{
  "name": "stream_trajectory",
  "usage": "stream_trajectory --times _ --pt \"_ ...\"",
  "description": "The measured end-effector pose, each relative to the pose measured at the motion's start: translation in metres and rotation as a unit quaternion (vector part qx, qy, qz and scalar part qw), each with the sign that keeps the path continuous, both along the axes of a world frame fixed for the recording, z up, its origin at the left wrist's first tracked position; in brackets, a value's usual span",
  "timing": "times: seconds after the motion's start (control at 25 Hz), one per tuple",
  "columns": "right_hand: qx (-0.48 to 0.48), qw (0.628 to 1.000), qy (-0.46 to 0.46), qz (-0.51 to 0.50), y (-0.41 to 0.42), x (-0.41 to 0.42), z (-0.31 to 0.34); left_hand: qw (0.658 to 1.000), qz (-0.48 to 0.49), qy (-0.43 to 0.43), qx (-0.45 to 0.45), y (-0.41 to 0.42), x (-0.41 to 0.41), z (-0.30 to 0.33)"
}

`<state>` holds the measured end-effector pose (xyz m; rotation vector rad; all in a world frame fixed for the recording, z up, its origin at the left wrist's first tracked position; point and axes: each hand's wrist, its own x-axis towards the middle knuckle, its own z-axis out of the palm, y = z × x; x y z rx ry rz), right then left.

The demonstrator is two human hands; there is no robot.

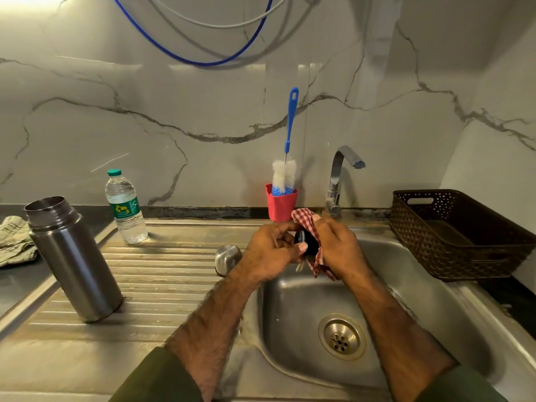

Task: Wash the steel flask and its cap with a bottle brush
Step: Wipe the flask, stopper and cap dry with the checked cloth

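Both hands meet above the far left rim of the sink (435,288). The left hand (269,253) curls its fingers and thumb around a small black stopper (304,242), which looks like the flask's inner cap. The right hand (336,250) grips a red checked cloth (311,227) wrapped against the stopper's right side. The step in hand appears to be wiping or drying this cap piece, not scrubbing it.

The steel flask (74,262) stands open and upright on the ribbed draining surface (162,274) at the left, well apart from the hands. A rounded steel cap (227,258) sits on the same surface just left of the left hand. The bottle brush (285,175) rests head-down in a red cup (281,206) at the far edge, just beyond the hands and untouched. The tap (340,181), to the right of the cup, shows no running water.

Whether the flask has already been washed cannot be told. If it has not, the next move calls for setting down the stopper and cloth, freeing one hand for the brush handle and the other for the flask body, and bringing the flask over the basin under the tap. The wet steel may be slippery, so a full grip around the body would serve better than a pinch.
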<state>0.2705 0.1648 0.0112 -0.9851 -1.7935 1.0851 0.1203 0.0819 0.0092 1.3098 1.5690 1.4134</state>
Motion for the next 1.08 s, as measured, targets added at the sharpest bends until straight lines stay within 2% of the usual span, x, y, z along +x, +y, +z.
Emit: stream_trajectory --times 0.04,0.12,0.2,0.24,0.28,0.36,0.44,0.52,0.6,0.64,0.72,0.84,0.92,1.0,1.08 --pt "0.050 0.999 0.003 0.004 -0.001 0.000 0.001 1.000 0.006 -0.024 0.003 -0.001 0.003 0.003" --pt "0.168 0.985 -0.001 0.027 0.000 0.000 0.002 0.983 0.035 -0.179 0.000 -0.002 0.006 0.009" --pt "0.247 0.966 -0.017 0.077 0.001 0.003 0.002 0.933 0.053 -0.356 -0.012 -0.006 0.002 0.015" --pt "0.270 0.958 -0.035 0.093 0.001 0.004 0.001 0.919 0.053 -0.391 -0.018 -0.006 -0.002 0.015" --pt "0.281 0.953 -0.058 0.098 0.000 0.005 0.001 0.920 0.047 -0.389 -0.023 -0.007 -0.007 0.015" --pt "0.287 0.948 -0.105 0.089 -0.002 0.003 0.002 0.950 0.024 -0.310 -0.005 -0.009 -0.012 0.013" --pt "0.274 0.947 -0.151 0.069 -0.002 -0.001 0.001 0.987 -0.001 -0.159 0.032 -0.010 -0.012 0.007" --pt "0.219 0.962 -0.147 0.062 0.000 -0.004 0.000 0.997 -0.021 -0.022 0.064 -0.006 -0.011 -0.003" --pt "0.063 0.992 -0.055 0.094 -0.001 -0.002 0.003 0.984 -0.023 0.137 0.110 -0.003 -0.009 -0.012" --pt "-0.036 0.992 0.001 0.123 -0.001 0.001 0.005 0.964 -0.019 0.227 0.137 -0.003 -0.009 -0.014" --pt "-0.210 0.963 0.072 0.155 -0.003 0.008 0.012 0.918 -0.006 0.350 0.187 -0.003 -0.009 -0.014" --pt "-0.366 0.889 0.208 0.183 -0.010 0.011 0.021 0.887 0.028 0.384 0.256 -0.005 0.003 -0.013" --pt "-0.385 0.855 0.297 0.181 -0.013 0.002 0.020 0.884 0.088 0.374 0.266 -0.003 0.012 -0.017" --pt "-0.343 0.869 0.332 0.131 -0.019 -0.012 0.013 0.903 0.167 0.322 0.232 0.002 0.017 -0.020" --pt "-0.192 0.940 0.273 0.067 -0.030 -0.024 0.007 0.943 0.175 0.218 0.180 0.006 0.016 -0.017"
